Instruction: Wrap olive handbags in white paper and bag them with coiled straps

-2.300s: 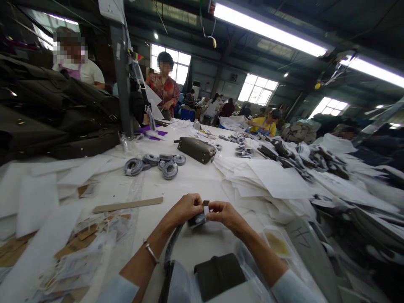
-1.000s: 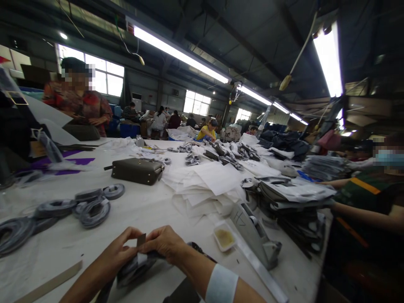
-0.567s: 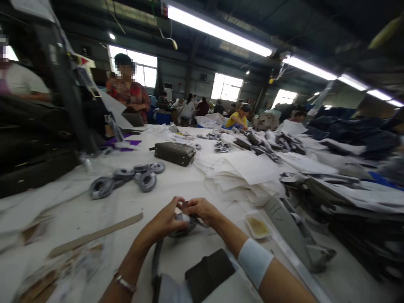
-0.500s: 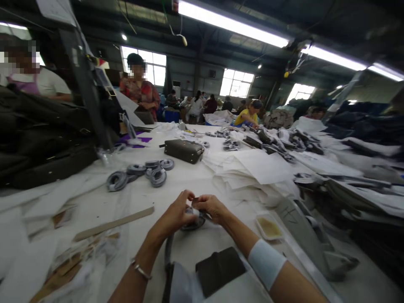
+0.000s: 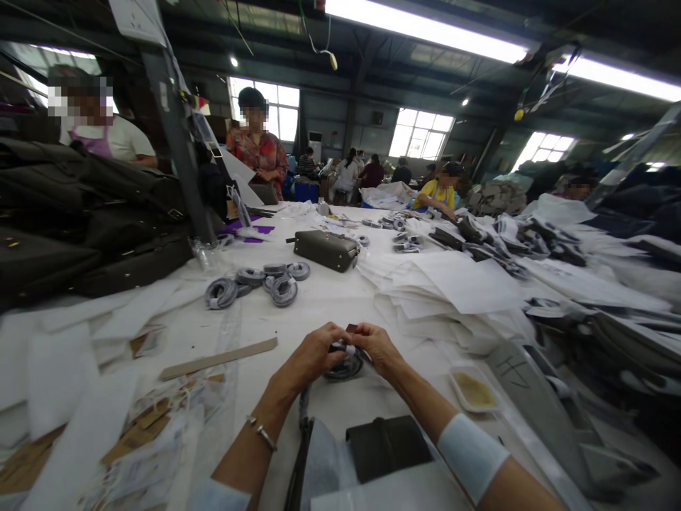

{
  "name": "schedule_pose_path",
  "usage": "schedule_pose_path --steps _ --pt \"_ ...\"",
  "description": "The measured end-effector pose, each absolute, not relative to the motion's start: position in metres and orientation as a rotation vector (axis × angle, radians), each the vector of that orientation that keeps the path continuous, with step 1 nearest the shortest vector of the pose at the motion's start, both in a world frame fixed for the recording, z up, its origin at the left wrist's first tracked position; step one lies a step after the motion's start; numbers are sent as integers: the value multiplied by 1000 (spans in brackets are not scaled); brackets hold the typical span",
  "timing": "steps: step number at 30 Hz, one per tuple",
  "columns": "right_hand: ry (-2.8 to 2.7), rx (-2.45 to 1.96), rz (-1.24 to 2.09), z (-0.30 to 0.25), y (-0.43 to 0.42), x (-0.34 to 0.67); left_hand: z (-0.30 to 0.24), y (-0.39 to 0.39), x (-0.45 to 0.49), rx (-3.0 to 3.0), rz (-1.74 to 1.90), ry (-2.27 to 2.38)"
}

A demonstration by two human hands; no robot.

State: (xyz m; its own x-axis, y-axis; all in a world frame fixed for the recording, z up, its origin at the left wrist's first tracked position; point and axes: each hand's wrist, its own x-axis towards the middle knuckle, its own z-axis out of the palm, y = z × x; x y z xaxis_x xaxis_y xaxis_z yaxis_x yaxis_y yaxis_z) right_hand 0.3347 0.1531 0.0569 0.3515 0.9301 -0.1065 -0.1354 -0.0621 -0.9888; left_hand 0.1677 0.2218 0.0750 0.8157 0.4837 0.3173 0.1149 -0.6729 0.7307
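Observation:
A coiled grey strap [image 5: 345,369] with a white wrap around it stands on the table in front of me. My left hand [image 5: 319,349] is closed on the coil's left and top side, its fingertips partly hidden. From the right, my right hand [image 5: 379,348] pinches a small brown piece [image 5: 352,328] at the coil's upper edge; what the piece is, I cannot make out. Below the coil lies a dark olive bag [image 5: 388,447], partly covered by white sheeting, and a strap runs up from its left side toward the coil.
Several wrapped strap coils [image 5: 281,289] lie ahead on the left, near a finished olive bag [image 5: 327,250]. White sheets [image 5: 457,284] are stacked at right. A flat strip [image 5: 218,358], a dish of yellowish stuff [image 5: 474,392] and a grey tape dispenser-like tool [image 5: 547,404] flank my arms. Co-workers stand beyond.
The view has swung left, so everything sits farther right in the picture. Both hands stay at the coil, with the right still pinching the small brown piece.

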Motion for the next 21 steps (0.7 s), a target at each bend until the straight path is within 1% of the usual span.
schedule_pose_path --steps 6,12,21 --pt "-1038 -1368 920 57 148 335 68 223 169 2041 747 587" --pt "-1320 -1425 765 58 142 342 57 227 169 1858 689 621" --pt "-1658 -1463 372 57 137 333 53 232 166 1615 627 574"
